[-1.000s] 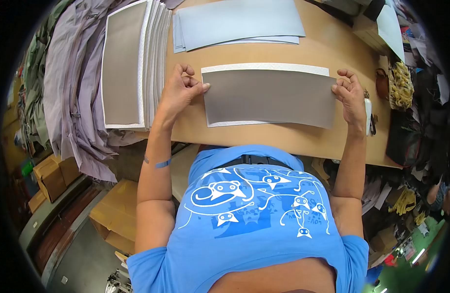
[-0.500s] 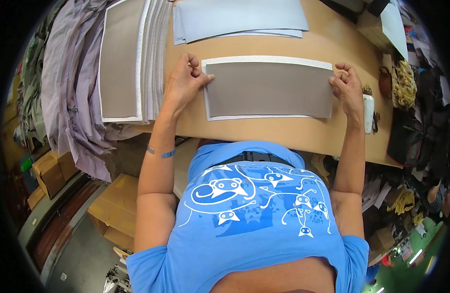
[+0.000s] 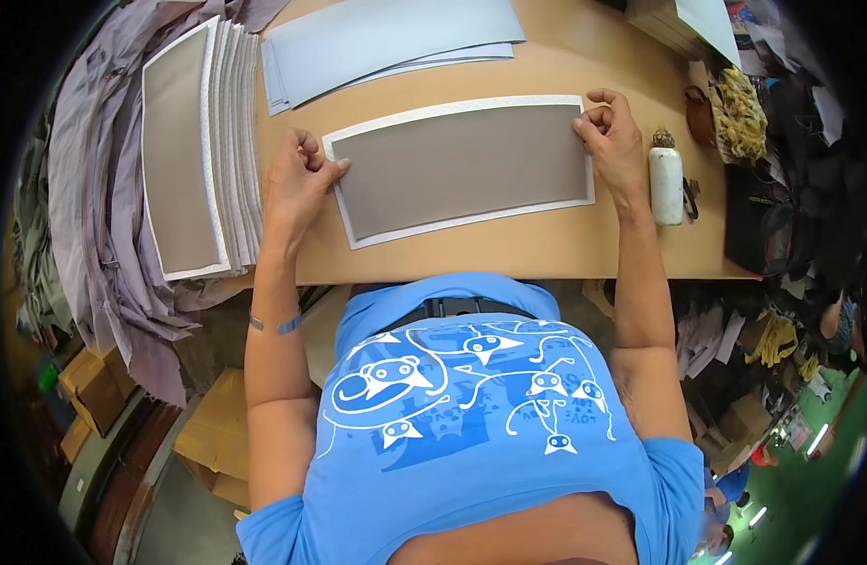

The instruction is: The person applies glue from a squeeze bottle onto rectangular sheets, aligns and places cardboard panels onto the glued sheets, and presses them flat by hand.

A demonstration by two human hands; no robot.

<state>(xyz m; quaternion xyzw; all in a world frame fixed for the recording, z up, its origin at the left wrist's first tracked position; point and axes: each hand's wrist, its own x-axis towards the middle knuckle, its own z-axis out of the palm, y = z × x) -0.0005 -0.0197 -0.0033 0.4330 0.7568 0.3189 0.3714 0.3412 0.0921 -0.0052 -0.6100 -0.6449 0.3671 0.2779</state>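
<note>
Two hands, left (image 3: 296, 182) and right (image 3: 617, 149), pinch the grey sheet (image 3: 466, 169) by its ends, upper centre; long axis between them, rising rightward.

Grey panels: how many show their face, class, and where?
2: the centre panel, between left hand and right hand; the top panel of the stack at left. More may be hidden beneath.
</note>
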